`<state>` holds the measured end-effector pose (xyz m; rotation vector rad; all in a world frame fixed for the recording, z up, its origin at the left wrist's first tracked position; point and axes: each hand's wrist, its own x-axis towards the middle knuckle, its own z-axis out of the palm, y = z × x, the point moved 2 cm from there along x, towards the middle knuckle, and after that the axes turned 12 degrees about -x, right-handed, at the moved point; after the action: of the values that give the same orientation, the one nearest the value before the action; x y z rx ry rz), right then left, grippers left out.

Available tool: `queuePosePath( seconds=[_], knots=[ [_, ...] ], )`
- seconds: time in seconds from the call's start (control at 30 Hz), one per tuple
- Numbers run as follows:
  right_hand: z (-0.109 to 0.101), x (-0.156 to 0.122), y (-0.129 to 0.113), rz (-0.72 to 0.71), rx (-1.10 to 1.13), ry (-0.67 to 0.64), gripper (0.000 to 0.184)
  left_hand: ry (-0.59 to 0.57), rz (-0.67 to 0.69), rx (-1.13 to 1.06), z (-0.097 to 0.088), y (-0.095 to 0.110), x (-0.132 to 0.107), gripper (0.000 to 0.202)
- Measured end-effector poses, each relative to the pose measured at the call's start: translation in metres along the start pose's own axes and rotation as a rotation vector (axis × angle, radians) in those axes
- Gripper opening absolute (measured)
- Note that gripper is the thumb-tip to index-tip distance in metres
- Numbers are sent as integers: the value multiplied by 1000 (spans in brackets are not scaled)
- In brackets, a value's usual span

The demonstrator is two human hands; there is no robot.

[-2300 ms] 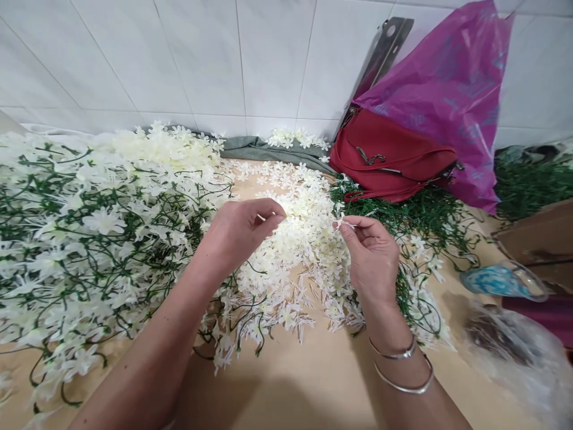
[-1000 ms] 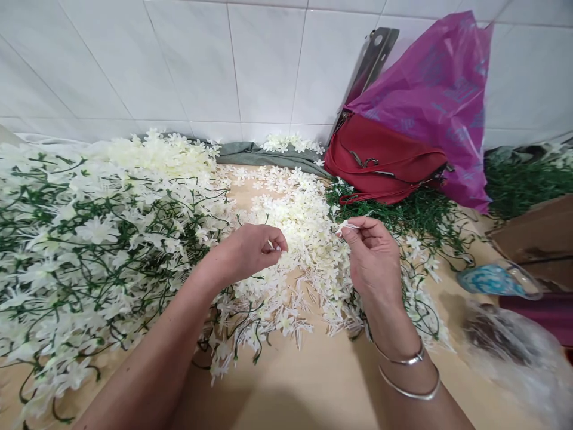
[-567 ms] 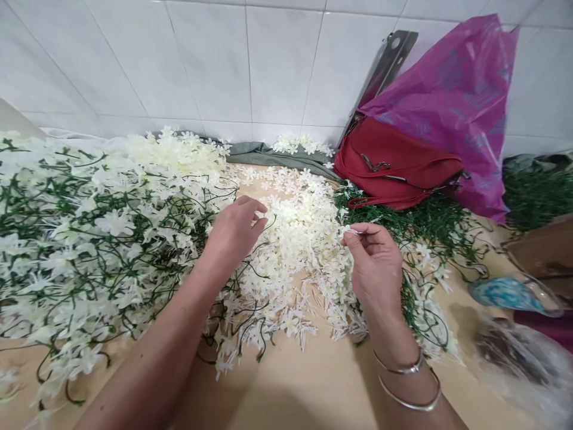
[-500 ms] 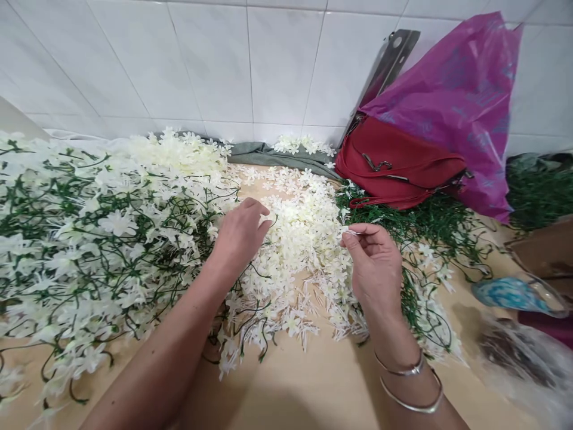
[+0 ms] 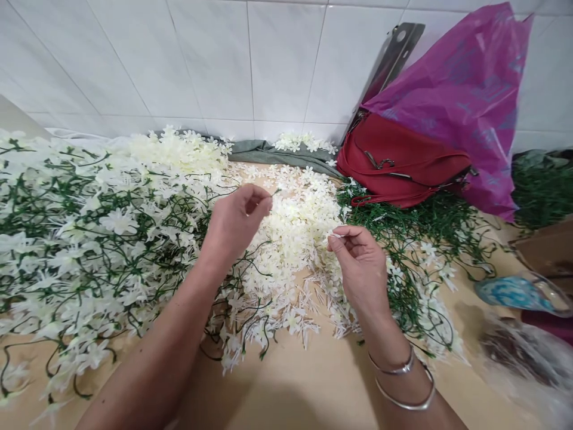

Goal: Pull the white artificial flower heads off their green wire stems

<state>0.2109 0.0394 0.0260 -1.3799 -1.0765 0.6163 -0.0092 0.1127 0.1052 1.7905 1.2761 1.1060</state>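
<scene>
Above the middle heap of loose white artificial flowers (image 5: 299,224), my left hand (image 5: 237,218) is closed in a pinch on a thin green stem (image 5: 276,192), whose tip pokes out past the fingertips. My right hand (image 5: 362,263) pinches a small white artificial flower (image 5: 333,234) between thumb and index finger; the fingers hide part of it. To the left of my left hand lies a large pile of white flowers on green stems (image 5: 111,239). Thin white stamen pieces (image 5: 308,298) are scattered on the tabletop (image 5: 290,382) between my forearms.
A red handbag (image 5: 403,158) and a purple plastic bag (image 5: 474,101) lean at the back right by the tiled wall (image 5: 286,65). Green stems (image 5: 421,227) lie heaped before them. A blue patterned item (image 5: 514,291) and a clear plastic bag (image 5: 528,352) sit at right.
My left hand has risen slightly and pinched the green stem. My right hand has shifted left, with the white flower still held, so the two hands are nearer each other.
</scene>
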Motion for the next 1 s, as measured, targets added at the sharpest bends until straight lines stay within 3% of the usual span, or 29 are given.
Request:
queuePosePath(
  seconds=[0.23, 0.43, 0.53, 0.67, 0.73, 0.83, 1.0],
  knots=[
    [-1, 1, -3, -21, -2, 15, 12, 446, 219, 429, -50, 27, -6, 14],
    [1, -1, -5, 1, -33, 6, 12, 499, 310, 435, -59, 41, -18, 20],
    [3, -2, -5, 9, -29, -5, 13, 325, 271, 382, -45, 49, -22, 19],
    [3, -2, -4, 19, -20, -24, 14, -215, 93, 424, -10, 37, -23, 23],
    [3, -1, -3, 14, -26, -25, 14, -382, 32, 575, 6, 22, -20, 20],
    [2, -1, -3, 6, -24, -24, 14, -474, -89, 760, 20, -2, -13, 14],
    [2, 0, -6, 5, -12, -44, 12, -453, -44, 715, 19, -19, -5, 14]
  ],
)
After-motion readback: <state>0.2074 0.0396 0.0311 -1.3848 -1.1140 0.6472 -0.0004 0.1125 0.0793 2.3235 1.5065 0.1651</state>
